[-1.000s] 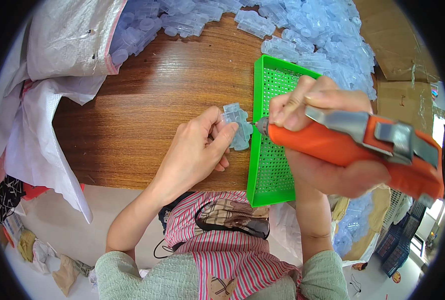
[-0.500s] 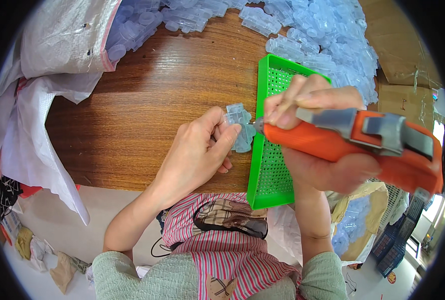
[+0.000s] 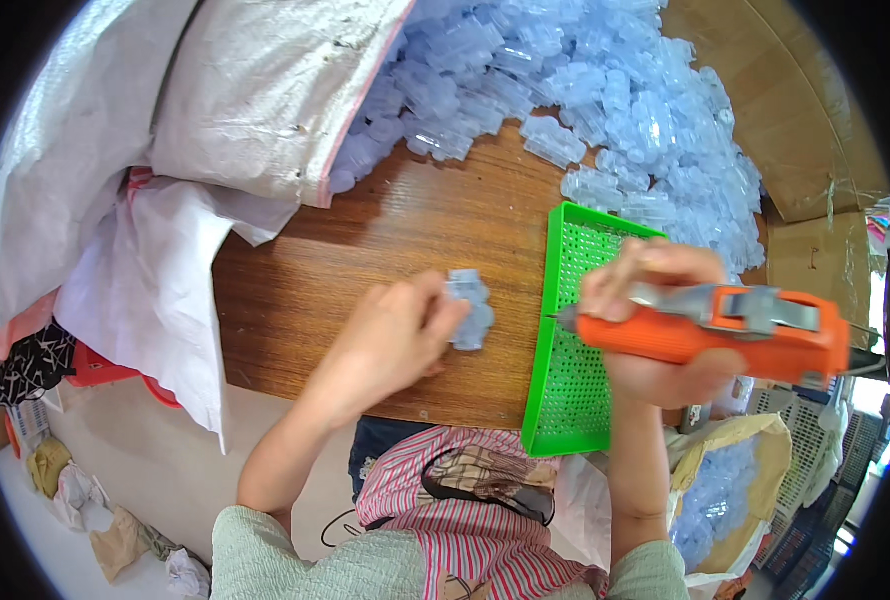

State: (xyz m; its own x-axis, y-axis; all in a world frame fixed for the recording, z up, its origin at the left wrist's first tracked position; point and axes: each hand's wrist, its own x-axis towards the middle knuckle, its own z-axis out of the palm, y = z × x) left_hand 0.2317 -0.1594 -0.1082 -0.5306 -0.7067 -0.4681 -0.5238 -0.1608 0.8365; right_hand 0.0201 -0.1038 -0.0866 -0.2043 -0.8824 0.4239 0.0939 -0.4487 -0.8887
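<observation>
My left hand (image 3: pixel 390 335), somewhat blurred, pinches a translucent bluish plastic part (image 3: pixel 470 312) by its left side, just above the wooden tabletop. My right hand (image 3: pixel 655 325) is wrapped round an orange electric screwdriver (image 3: pixel 715 325) with a grey lever along its top. The screwdriver lies sideways over a green perforated tray (image 3: pixel 570 405), its tip pointing left toward the plastic part. A gap separates the tip from the part.
Many similar clear plastic parts (image 3: pixel 575 80) are heaped along the far side of the table (image 3: pixel 310 315). White woven sacks (image 3: pixel 255 90) cover the left side. Cardboard (image 3: pixel 780 110) stands at the right, and an open sack of clear parts (image 3: pixel 720 500) sits below.
The screwdriver tip was against the plastic part; now it has drawn away to the right. My left hand still holds the part. The whole view has shifted.
</observation>
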